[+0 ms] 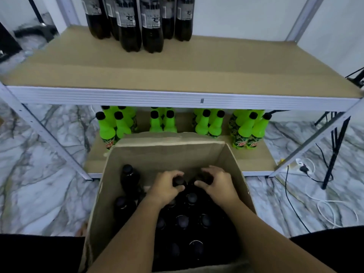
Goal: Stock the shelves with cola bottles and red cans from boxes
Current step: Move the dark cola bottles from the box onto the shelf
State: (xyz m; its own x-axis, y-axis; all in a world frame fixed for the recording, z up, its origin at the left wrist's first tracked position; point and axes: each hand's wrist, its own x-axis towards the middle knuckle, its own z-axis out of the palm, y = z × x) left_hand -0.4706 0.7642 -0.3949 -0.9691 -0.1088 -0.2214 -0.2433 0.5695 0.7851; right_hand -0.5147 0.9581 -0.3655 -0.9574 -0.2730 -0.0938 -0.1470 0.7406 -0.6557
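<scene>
An open cardboard box (163, 154) stands on the floor in front of me, holding several dark cola bottles (182, 220) with black caps. My left hand (166, 187) grips the cap and neck of one bottle (178, 181) near the box's far side. My right hand (215, 184) curls round the top of a neighbouring bottle (203, 179), mostly hidden by the fingers. Several large cola bottles (137, 26) stand at the back of the upper shelf (177, 71). No red cans are in view.
Green soda bottles (206, 123) stand in groups on the lower shelf behind the box. The shelf's metal front rail (177, 97) runs across above the box. Cables and a black stand leg (332, 154) lie on the marble floor at right.
</scene>
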